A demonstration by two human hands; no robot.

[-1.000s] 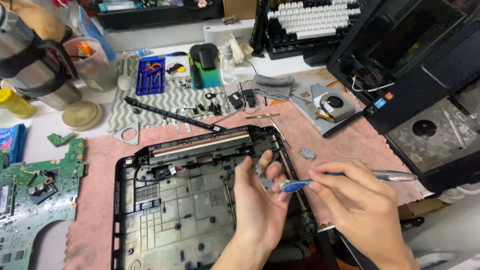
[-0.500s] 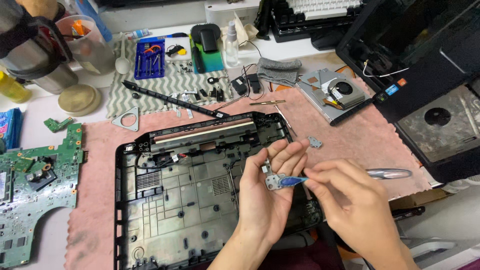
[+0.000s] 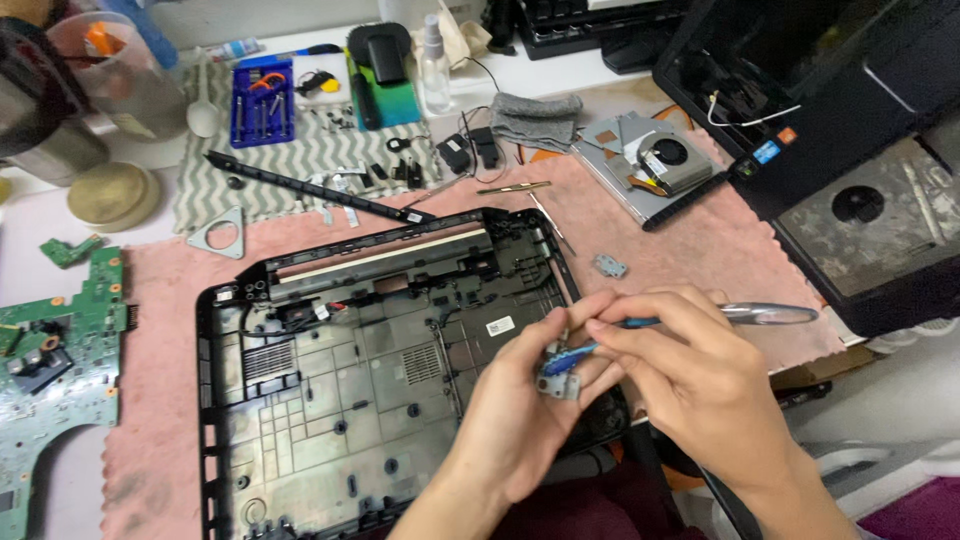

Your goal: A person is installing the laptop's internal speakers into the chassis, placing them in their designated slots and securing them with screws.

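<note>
While you pinch the small metal bracket in your left hand, it sits over the right edge of the black laptop base. Your right hand grips a silver-handled screwdriver, its blue tip apparently touching the bracket. Beneath lies a pink mat, with a green circuit board to the left.

Even, bright light is falling from above, casting only soft shadows under the hands. Glare is glinting off the silver tool handle at three o'clock. Edges are bending slightly; corners are blurring.
</note>
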